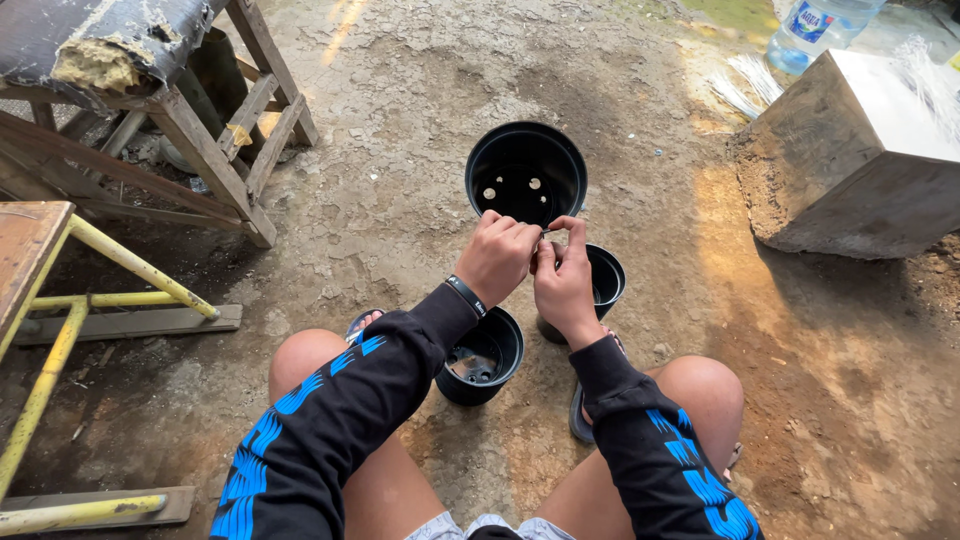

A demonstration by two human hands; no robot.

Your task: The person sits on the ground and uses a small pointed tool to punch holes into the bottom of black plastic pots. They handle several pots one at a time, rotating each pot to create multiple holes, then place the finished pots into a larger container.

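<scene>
Both hands meet above the cracked dirt floor (400,200), over three round black plastic pots. The left hand (497,258) and right hand (563,283) pinch together on something small and thin between their fingertips (548,232); its shape, long axis and pointing cannot be told. It looks light, best gripped by fingertips.

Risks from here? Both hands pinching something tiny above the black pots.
1. The small item pinched between left hand and right hand could slip into the large black pot or onto the cracked dirt ground, where it is hard to spot.
2. A knee shift might tip the small pot.
</scene>
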